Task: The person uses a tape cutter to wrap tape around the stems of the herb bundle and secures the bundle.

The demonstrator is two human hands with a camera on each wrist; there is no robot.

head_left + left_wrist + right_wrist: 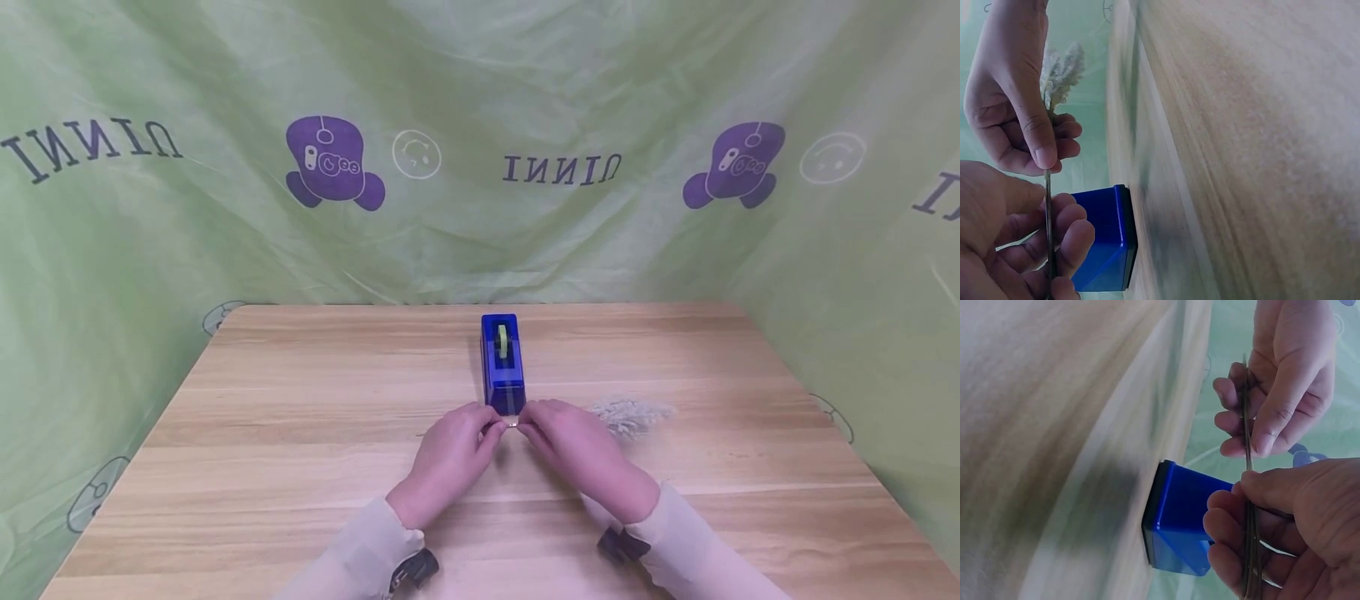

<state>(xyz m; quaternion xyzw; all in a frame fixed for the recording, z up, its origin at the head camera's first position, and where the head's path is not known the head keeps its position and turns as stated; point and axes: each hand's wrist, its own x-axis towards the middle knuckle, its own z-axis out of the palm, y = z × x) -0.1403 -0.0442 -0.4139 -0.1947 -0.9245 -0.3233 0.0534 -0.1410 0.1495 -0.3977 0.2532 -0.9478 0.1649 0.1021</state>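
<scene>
Both hands hold a thin bundle of dried grass stems (1250,550) level in front of a blue tape dispenser (502,367). My left hand (453,454) pinches the bare stems between thumb and fingers. Close beside it, my right hand (581,446) pinches the same bundle nearer the plumes. Fluffy pale plumes (630,417) stick out to the right, past the right hand. Between the two sets of fingertips a short length of stem shows. On the dispenser sits a yellow-green tape roll (503,342), with a pale strip running down toward the fingers.
The wood-grain table (300,400) spreads out on both sides of the hands. Behind it and at its sides hangs a green printed curtain (465,233). Dark wrist cameras (415,569) are strapped under the pale sleeves (360,546).
</scene>
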